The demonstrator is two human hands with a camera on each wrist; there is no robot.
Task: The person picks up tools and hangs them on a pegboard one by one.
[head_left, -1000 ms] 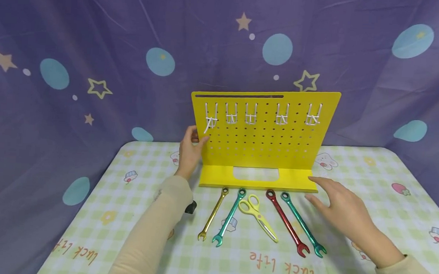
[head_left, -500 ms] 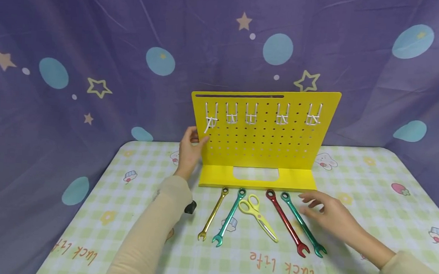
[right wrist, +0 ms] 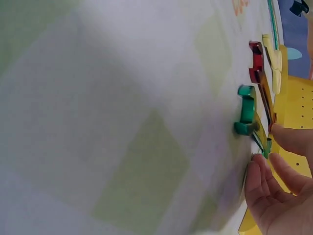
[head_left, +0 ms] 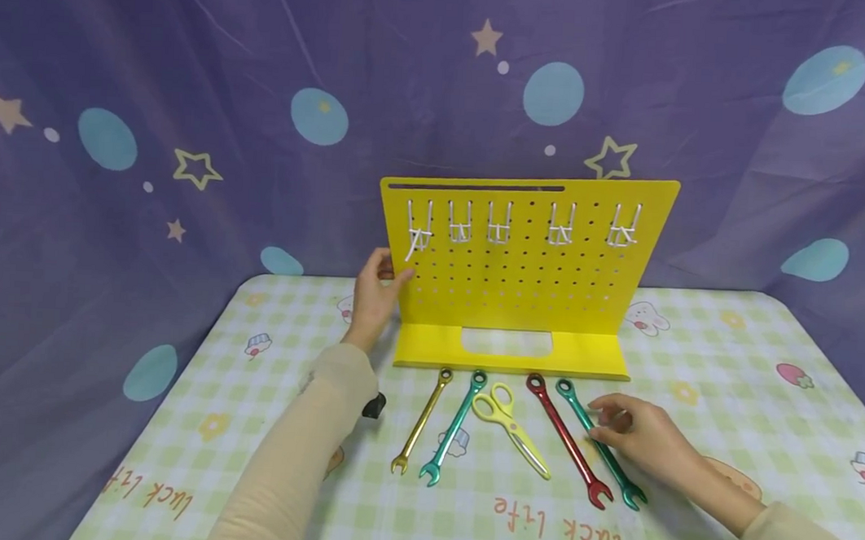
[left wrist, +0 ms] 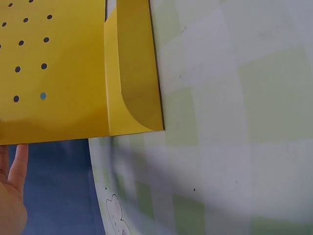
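A yellow pegboard (head_left: 504, 310) stands upright on its base, with white wire hooks (head_left: 498, 223) along its upper part. My left hand (head_left: 375, 300) grips its left edge, thumb in front and fingers behind. In the left wrist view, some fingers (left wrist: 17, 169) show beyond that edge. My right hand (head_left: 644, 438) is at the shaft of the right-hand green wrench (head_left: 618, 475); thumb and forefinger are apart, with the shaft by their tips. In the right wrist view, the wrench's open end (right wrist: 247, 108) lies on the cloth beside the fingers.
Left of that wrench lie a red wrench (head_left: 569, 442), yellow scissors (head_left: 510, 425), another green wrench (head_left: 456, 430) and a gold wrench (head_left: 422, 422), in a row before the base. A checked cloth (head_left: 287, 385) covers the table; a purple curtain (head_left: 230, 64) hangs behind.
My right hand has come down and left from beside the base's right corner to the green wrench, its fingers drawing closer together. My left hand keeps its grip on the pegboard.
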